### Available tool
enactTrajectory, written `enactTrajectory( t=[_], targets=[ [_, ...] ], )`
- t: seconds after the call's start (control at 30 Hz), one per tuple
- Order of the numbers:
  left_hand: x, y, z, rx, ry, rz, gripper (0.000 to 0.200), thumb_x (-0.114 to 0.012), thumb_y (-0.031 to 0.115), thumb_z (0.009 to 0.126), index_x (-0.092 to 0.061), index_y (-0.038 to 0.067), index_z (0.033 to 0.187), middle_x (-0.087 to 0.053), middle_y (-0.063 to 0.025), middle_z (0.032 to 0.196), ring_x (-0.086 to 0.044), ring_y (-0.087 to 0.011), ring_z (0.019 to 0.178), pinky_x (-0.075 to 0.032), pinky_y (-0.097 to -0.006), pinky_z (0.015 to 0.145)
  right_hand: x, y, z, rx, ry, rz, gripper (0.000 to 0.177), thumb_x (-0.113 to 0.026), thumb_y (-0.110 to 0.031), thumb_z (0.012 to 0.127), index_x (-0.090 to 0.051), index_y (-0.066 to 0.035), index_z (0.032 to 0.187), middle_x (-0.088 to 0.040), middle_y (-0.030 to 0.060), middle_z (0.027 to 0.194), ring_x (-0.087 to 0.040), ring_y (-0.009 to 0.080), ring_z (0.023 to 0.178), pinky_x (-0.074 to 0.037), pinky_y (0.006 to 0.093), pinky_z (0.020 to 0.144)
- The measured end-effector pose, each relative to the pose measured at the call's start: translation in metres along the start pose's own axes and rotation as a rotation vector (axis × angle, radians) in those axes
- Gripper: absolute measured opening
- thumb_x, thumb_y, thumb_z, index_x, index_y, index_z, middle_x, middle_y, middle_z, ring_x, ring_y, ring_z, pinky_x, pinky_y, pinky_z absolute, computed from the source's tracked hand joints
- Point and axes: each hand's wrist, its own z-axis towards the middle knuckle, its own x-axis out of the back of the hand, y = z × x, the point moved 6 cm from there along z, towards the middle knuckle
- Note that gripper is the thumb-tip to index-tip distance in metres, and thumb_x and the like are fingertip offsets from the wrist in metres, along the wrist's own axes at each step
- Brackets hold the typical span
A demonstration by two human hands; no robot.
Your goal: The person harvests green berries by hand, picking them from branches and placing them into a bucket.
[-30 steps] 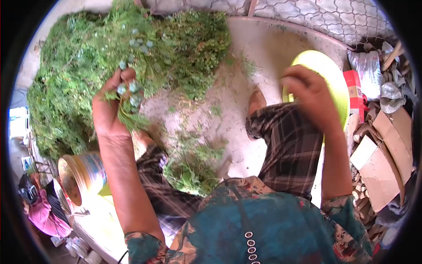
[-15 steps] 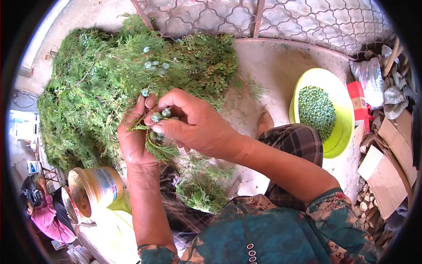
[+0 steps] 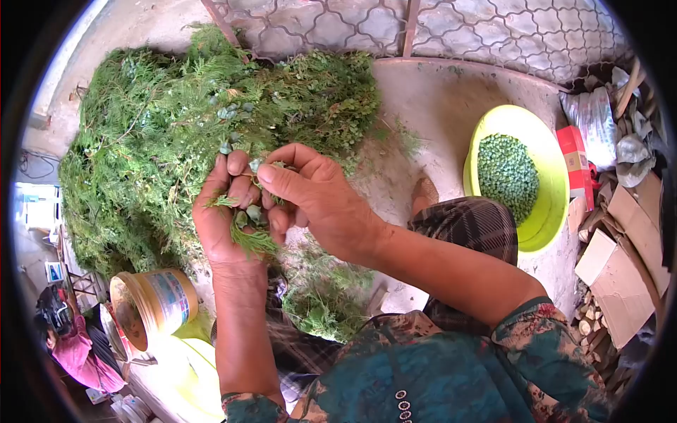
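My left hand (image 3: 220, 229), palm up with fingers curled, holds a green conifer sprig (image 3: 255, 242) that bears small blue-green seed cones (image 3: 254, 213). Just to its right, my right hand (image 3: 331, 201) is closed in a pinch, thumb against forefinger, on a seed cone (image 3: 256, 165); bits of green stick out between its fingers, partly hidden. The two hands meet at the fingertips. Beyond them lies a big heap of conifer branches (image 3: 151, 166), with more cones among the leaves. A yellow-green basin (image 3: 556, 211) on the right contains many picked green cones (image 3: 506, 176).
A tipped yellow bucket (image 3: 173, 299) lies at left, above a bright yellow-green container (image 3: 187, 370). Loose sprigs (image 3: 328, 296) are on the floor by my legs. Cardboard (image 3: 620, 278) and a red box (image 3: 575, 162) stand right. A metal lattice (image 3: 493, 35) runs behind. Another person (image 3: 88, 356) sits far left.
My right fingers have closed tighter and now cover the cones that showed between them. The left fingers have curled further over the sprig, and the right hand has shifted slightly.
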Motion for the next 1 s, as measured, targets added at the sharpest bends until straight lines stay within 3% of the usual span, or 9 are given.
enactTrajectory(
  t=[0.17, 0.27, 0.4, 0.53, 0.73, 0.8, 0.83, 0.93, 1.0],
  targets=[
    [-0.01, -0.006, -0.002, 0.054, -0.277, 0.023, 0.024, -0.037, 0.029, 0.093, -0.045, 0.011, 0.079, -0.036, 0.0009, 0.05, -0.046, -0.0224, 0.037, -0.033, -0.0341, 0.022, -0.002, 0.002, -0.008, -0.05, -0.024, 0.351, 0.017, -0.057, -0.02, 0.087, -0.047, -0.006, 0.094, -0.051, 0.0027, 0.074, -0.05, 0.0104, 0.056, -0.046, 0.0291, 0.052],
    [0.004, -0.002, 0.005, 0.128, -0.139, -0.56, 0.022, -0.04, 0.02, 0.093, -0.042, 0.007, 0.076, -0.037, -0.0014, 0.055, -0.037, -0.0121, 0.045, -0.034, -0.0249, 0.039, 0.002, 0.001, -0.008, 0.034, -0.028, 0.51, 0.015, -0.057, -0.017, 0.087, -0.047, -0.007, 0.092, -0.051, 0.0031, 0.075, -0.049, 0.0113, 0.057, -0.045, 0.0304, 0.055],
    [0.002, 0.014, 0.005, -0.069, -0.151, -0.429, 0.018, -0.04, 0.012, 0.093, -0.04, 0.004, 0.077, -0.039, -0.0035, 0.065, -0.031, -0.0085, 0.047, -0.03, -0.0219, 0.044, 0.029, -0.002, 0.002, -0.062, 0.188, 0.518, 0.01, -0.054, -0.013, 0.087, -0.048, -0.007, 0.091, -0.051, 0.0038, 0.077, -0.046, 0.0106, 0.058, -0.042, 0.0284, 0.052],
    [0.007, 0.01, 0.005, -0.093, -0.125, -0.257, 0.016, -0.042, 0.012, 0.092, -0.04, 0.005, 0.078, -0.04, -0.0017, 0.068, -0.031, -0.0077, 0.049, -0.03, -0.0203, 0.045, 0.022, -0.006, -0.005, -0.106, 0.074, 0.482, 0.011, -0.057, -0.015, 0.086, -0.05, -0.007, 0.089, -0.051, 0.0031, 0.077, -0.046, 0.0097, 0.058, -0.039, 0.0257, 0.051],
    [0.001, 0.006, -0.004, -0.155, -0.052, 0.083, 0.016, -0.046, 0.017, 0.091, -0.043, 0.007, 0.079, -0.04, -0.0005, 0.066, -0.034, -0.0078, 0.052, -0.032, -0.0203, 0.047, 0.011, -0.024, -0.003, 0.063, 0.061, -0.239, 0.017, -0.062, -0.019, 0.083, -0.054, -0.007, 0.09, -0.053, 0.002, 0.074, -0.049, 0.0092, 0.059, -0.039, 0.0244, 0.05],
    [-0.01, 0.001, -0.006, -0.235, 0.151, 0.064, 0.017, -0.046, 0.017, 0.091, -0.044, 0.007, 0.077, -0.038, 0.0003, 0.062, -0.033, -0.0074, 0.05, -0.031, -0.0206, 0.046, -0.005, -0.04, -0.007, 0.638, -0.064, -0.756, 0.017, -0.062, -0.018, 0.082, -0.056, -0.004, 0.089, -0.055, 0.0007, 0.071, -0.052, 0.0101, 0.062, -0.043, 0.0248, 0.055],
    [-0.008, 0.002, -0.011, -0.315, 0.354, 0.043, 0.019, -0.047, 0.016, 0.091, -0.045, 0.006, 0.075, -0.035, 0.0011, 0.059, -0.031, -0.007, 0.049, -0.03, -0.0209, 0.045, -0.005, -0.04, -0.007, 0.636, -0.063, -0.754, 0.017, -0.062, -0.018, 0.082, -0.056, -0.004, 0.089, -0.055, 0.0007, 0.071, -0.052, 0.0101, 0.062, -0.043, 0.0248, 0.055],
    [0.001, 0.001, -0.007, -0.211, 0.172, 0.044, 0.018, -0.045, 0.015, 0.091, -0.044, 0.007, 0.074, -0.036, 0.0002, 0.059, -0.032, -0.0077, 0.049, -0.03, -0.0223, 0.045, -0.008, -0.04, -0.007, 0.638, -0.038, -0.957, 0.015, -0.06, -0.016, 0.083, -0.058, -0.001, 0.087, -0.055, 0.0, 0.071, -0.055, 0.012, 0.065, -0.046, 0.0255, 0.061],
    [0.007, 0.003, -0.001, -0.115, 0.014, -0.029, 0.02, -0.044, 0.016, 0.091, -0.044, 0.006, 0.074, -0.037, -0.0003, 0.059, -0.031, -0.0088, 0.049, -0.031, -0.0232, 0.046, -0.005, -0.037, -0.003, 0.513, -0.055, -0.729, 0.014, -0.057, -0.015, 0.083, -0.056, -0.002, 0.089, -0.053, 0.0002, 0.071, -0.051, 0.0115, 0.056, -0.042, 0.0249, 0.051]
  ],
)
